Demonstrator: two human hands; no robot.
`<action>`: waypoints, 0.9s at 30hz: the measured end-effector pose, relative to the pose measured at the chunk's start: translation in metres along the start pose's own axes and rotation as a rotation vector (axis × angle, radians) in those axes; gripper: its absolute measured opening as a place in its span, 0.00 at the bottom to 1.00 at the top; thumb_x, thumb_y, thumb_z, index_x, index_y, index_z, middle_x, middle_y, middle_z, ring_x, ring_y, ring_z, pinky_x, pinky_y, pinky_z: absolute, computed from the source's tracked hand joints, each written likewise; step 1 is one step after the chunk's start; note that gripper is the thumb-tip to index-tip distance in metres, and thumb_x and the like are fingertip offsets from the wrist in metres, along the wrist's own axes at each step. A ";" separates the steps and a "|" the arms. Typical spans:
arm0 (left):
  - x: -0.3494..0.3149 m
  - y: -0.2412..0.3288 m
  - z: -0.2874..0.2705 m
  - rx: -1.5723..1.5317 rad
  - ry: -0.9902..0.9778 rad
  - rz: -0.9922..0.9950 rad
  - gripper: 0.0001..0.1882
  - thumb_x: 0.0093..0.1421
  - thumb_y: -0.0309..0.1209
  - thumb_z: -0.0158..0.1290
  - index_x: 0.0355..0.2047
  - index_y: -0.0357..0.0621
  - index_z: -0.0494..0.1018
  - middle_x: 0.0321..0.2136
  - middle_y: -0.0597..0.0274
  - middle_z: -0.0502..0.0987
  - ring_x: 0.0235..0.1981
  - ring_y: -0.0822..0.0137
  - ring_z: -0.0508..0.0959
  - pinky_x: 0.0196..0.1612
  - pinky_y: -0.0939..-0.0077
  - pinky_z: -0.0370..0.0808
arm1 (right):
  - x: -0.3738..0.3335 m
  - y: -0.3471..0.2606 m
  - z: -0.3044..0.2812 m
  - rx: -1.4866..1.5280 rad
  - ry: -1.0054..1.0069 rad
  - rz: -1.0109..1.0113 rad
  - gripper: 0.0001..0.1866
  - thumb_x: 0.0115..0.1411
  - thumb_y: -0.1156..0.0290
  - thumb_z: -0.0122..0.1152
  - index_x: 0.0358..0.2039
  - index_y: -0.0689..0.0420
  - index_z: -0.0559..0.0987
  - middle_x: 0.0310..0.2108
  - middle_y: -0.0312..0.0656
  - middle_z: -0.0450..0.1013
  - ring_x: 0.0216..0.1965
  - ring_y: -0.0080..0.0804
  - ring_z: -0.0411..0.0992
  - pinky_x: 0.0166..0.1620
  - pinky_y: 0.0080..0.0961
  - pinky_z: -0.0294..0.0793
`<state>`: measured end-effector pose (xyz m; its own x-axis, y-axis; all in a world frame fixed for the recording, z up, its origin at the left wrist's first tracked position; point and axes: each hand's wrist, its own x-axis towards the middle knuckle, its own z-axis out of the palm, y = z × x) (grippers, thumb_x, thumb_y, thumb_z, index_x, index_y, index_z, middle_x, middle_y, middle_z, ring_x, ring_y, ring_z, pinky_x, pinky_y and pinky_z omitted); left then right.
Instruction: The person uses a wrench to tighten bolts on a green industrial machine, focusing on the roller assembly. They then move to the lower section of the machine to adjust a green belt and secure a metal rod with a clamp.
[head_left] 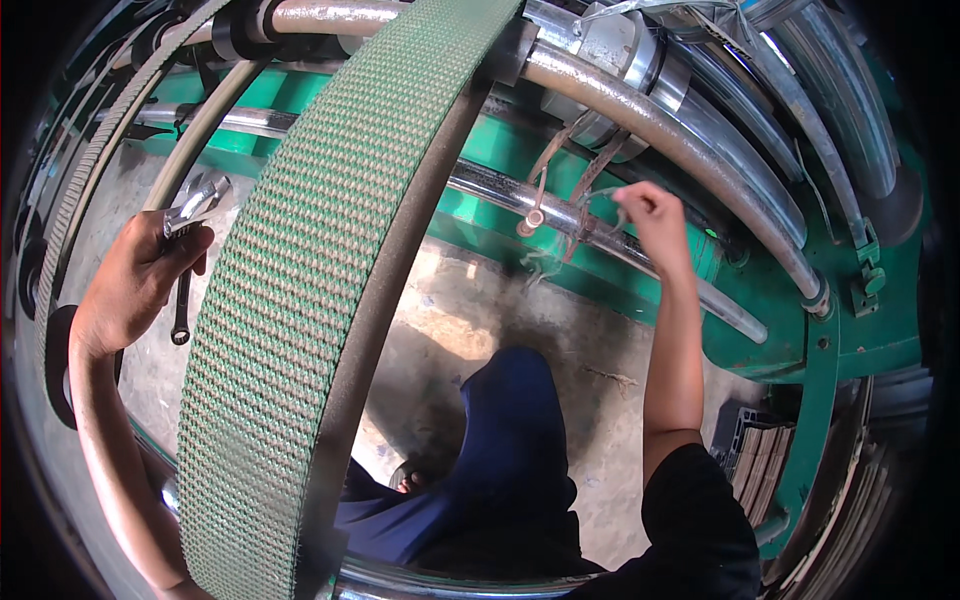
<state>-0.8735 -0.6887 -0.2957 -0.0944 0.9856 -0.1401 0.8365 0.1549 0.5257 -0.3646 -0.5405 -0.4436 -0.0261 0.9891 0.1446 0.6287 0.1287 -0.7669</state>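
At the left, my left hand (140,275) is closed around wrenches. A shiny chrome wrench head (199,203) sticks out above the thumb, and a dark ring end (181,333) hangs below the fist. Across the machine, my right hand (655,215) is raised with its fingers pinched at the end of a thin grey strand (601,195). Beside it, frayed cords (597,165) hang from a metal fitting over a steel bar (500,186). A small round metal piece (533,221) dangles on one cord.
A wide roller wrapped in green textured belt (300,270) rises between my two arms. A curved steel pipe (640,105) and a green machine frame (810,345) lie beyond. Stacked brown sheets (763,465) stand in a dark crate at right. The floor (440,300) is concrete.
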 end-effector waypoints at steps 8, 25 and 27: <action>0.002 0.001 0.003 -0.005 0.003 0.015 0.18 0.67 0.37 0.52 0.25 0.35 0.72 0.18 0.66 0.68 0.23 0.73 0.66 0.28 0.73 0.63 | -0.089 -0.081 -0.099 1.106 0.415 -0.704 0.11 0.68 0.66 0.48 0.36 0.61 0.72 0.34 0.40 0.68 0.34 0.27 0.65 0.39 0.24 0.68; 0.005 -0.008 0.001 0.058 -0.008 -0.002 0.19 0.66 0.38 0.52 0.24 0.35 0.72 0.17 0.66 0.67 0.21 0.74 0.64 0.27 0.73 0.62 | -0.118 -0.126 -0.097 0.833 0.424 -0.797 0.18 0.71 0.59 0.41 0.43 0.58 0.75 0.49 0.57 0.73 0.39 0.39 0.76 0.51 0.40 0.73; 0.005 -0.011 0.003 0.028 0.005 0.031 0.20 0.67 0.39 0.51 0.23 0.34 0.72 0.17 0.64 0.67 0.21 0.73 0.65 0.26 0.72 0.62 | -0.117 -0.138 -0.060 0.726 0.360 -0.683 0.17 0.71 0.60 0.41 0.44 0.60 0.74 0.46 0.58 0.74 0.37 0.39 0.77 0.49 0.40 0.74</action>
<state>-0.8816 -0.6861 -0.3051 -0.0710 0.9903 -0.1196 0.8539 0.1223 0.5058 -0.4016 -0.6787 -0.3168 0.1073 0.6270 0.7716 -0.0505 0.7785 -0.6256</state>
